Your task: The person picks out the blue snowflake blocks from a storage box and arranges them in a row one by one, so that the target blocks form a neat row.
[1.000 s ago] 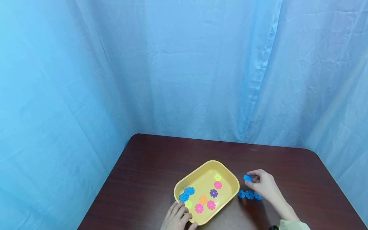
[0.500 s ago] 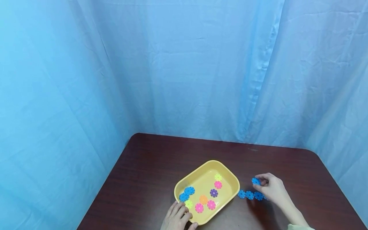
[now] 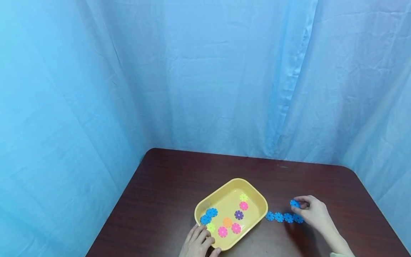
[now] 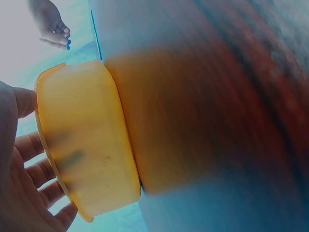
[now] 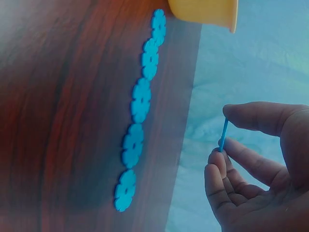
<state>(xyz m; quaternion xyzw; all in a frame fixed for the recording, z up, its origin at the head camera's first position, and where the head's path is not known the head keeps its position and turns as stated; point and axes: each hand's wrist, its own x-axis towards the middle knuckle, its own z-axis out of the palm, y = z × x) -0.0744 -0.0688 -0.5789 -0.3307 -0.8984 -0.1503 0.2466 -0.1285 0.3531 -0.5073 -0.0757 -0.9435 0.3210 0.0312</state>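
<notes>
My left hand [image 3: 196, 243] holds the near-left rim of a yellow plastic tray [image 3: 231, 182], fingers over the edge. In the left wrist view, finger shadows show through the tray's wall [image 4: 96, 125]. To the right, my right hand [image 3: 314, 214] pinches a blue snowflake building disc [image 3: 294, 203] between thumb and fingers, above the table. In the right wrist view that disc [image 5: 223, 135] appears edge-on. Below lies a row of several blue discs [image 3: 279, 217], end to end from the tray's right side; my right hand partly hides its far-right end in the head view.
Inside the tray lie several loose discs: blue [image 3: 205, 219], pink [image 3: 222, 232], yellow [image 3: 243, 197], orange [image 3: 227, 222] and purple [image 3: 238, 215]. The dark brown table [image 3: 179, 175] is bordered by light blue curtains [image 3: 205, 89].
My right hand has moved right along the row, still pinching a blue disc, so more of the row shows. The left hand and tray have stayed in place.
</notes>
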